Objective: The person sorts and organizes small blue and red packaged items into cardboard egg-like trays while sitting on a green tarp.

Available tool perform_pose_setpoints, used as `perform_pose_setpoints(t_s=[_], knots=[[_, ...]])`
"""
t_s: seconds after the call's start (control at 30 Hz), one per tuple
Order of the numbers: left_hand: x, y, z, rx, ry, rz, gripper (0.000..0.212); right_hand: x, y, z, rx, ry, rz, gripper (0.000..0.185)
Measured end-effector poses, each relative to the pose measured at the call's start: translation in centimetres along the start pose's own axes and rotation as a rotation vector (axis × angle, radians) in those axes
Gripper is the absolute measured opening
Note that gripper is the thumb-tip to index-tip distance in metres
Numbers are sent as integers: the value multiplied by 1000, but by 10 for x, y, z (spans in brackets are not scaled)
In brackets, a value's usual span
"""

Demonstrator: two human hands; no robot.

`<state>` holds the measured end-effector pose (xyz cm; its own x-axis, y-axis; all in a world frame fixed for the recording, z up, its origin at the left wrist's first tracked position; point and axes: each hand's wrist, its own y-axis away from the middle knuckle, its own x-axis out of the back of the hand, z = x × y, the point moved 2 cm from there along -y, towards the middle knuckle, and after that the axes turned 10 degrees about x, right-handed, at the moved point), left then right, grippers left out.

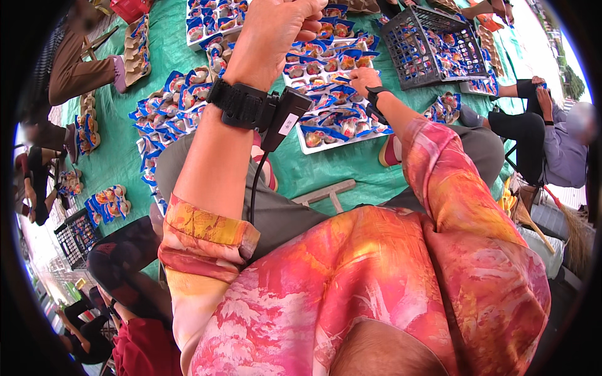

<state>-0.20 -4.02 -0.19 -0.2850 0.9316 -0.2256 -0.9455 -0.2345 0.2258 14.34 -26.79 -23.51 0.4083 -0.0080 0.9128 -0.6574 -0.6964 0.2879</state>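
Note:
My left hand (pixel 294 23) is raised at the top edge of the view, its fingers curled inward. Whether anything lies in those fingers cannot be told. Farther right, my right hand (pixel 367 80) reaches down over egg-shaped items in blue and clear wrappers (pixel 341 94), with its fingertips at the packets. I cannot see if it grips one. These packets sit in rows in white trays; the nearest white tray (pixel 324 148) lies in front of my feet. A black device (pixel 284 117) with a cable is strapped to my left wrist.
A green tarp (pixel 291 178) covers the ground. More wrapped packets (pixel 174 103) are heaped at left. A black plastic crate (pixel 409 51) tilts at upper right, and another crate (pixel 75 239) stands lower left. Pulp egg trays (pixel 136 51) lie about. Several people sit around; a broom (pixel 576 230) is at right.

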Motion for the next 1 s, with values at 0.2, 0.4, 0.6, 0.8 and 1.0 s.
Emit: perform_pose_setpoints(t_s=[0.2,0.4,0.6,0.8,1.0], knots=[[-6,-13,-10,76,-39,2,24,84,27,8,-125,-846,97,10],[-24,-21,-48,261,-57,32,32,170,88,-48,11,-1646,126,8],[-80,5,-58,417,355,-430,28,178,127,-46,222,-1894,181,12],[-82,2,-59,283,257,-304,43,189,123,-68,276,-1540,297,31],[-95,-2,-49,279,194,-315,45,186,127,-63,178,-1478,270,27]])
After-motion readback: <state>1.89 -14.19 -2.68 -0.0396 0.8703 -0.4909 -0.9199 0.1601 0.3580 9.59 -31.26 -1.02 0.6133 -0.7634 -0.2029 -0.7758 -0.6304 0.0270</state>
